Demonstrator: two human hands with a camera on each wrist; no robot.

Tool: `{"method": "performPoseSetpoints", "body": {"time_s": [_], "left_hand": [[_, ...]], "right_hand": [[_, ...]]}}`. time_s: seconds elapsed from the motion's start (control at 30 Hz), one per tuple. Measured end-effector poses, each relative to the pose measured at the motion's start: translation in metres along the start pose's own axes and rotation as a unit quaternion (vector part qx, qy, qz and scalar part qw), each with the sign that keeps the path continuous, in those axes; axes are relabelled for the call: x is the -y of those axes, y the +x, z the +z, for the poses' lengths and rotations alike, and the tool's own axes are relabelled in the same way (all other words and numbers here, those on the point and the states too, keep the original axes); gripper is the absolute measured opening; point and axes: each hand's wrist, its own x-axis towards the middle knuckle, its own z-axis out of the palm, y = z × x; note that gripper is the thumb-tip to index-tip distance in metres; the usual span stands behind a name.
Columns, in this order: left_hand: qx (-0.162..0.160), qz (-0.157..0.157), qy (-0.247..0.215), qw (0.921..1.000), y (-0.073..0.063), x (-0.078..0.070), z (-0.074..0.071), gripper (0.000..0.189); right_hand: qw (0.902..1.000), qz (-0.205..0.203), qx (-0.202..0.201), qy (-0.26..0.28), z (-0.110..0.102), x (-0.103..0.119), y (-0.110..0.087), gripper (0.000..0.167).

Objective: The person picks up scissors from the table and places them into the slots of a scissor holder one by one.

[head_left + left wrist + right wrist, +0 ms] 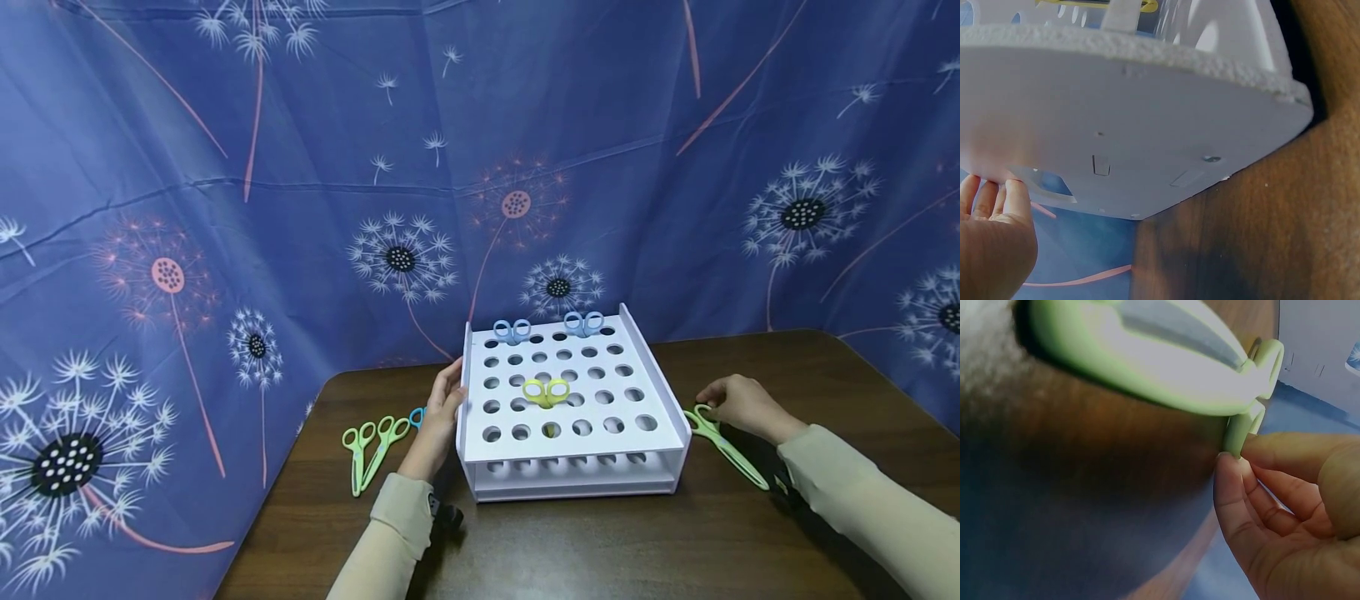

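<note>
A white rack (652,446) with rows of round holes stands on the table. My left hand (432,421) rests on its left side panel, and in the left wrist view the fingertips (1017,190) touch that panel (1054,119) beside a cutout. Right of the rack, my right hand (750,408) pinches one handle loop of light green scissors (735,454); in the right wrist view thumb and fingers meet on the loop (1235,434), with the scissors' blades toward the camera. Yellow-green scissors (547,398) and two pale blue pairs (512,335) (583,327) stand in rack holes, handles up.
Left of the rack, two green scissors (357,467) (380,457) lie on the wooden table (570,550). A blue handle (413,418) shows partly behind my left forearm. A blue dandelion-print cloth (322,150) hangs behind the table.
</note>
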Motion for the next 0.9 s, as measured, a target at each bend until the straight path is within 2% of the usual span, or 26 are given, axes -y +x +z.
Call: {"method": "performPoseSetpoints", "body": {"time_s": [0.47, 0.9], "left_hand": [[0.008, 0.002, -0.001, 1.0, 0.001, 0.003, -0.002, 0.051], [0.011, 0.0, -0.001, 0.9999, 0.001, 0.003, -0.003, 0.051]], "right_hand": [[0.9996, 0.013, 0.01, 0.025, 0.002, -0.004, 0.0, 0.015], [0.9935, 0.048, 0.03, 0.099, -0.012, 0.0, -0.007, 0.02]]}}
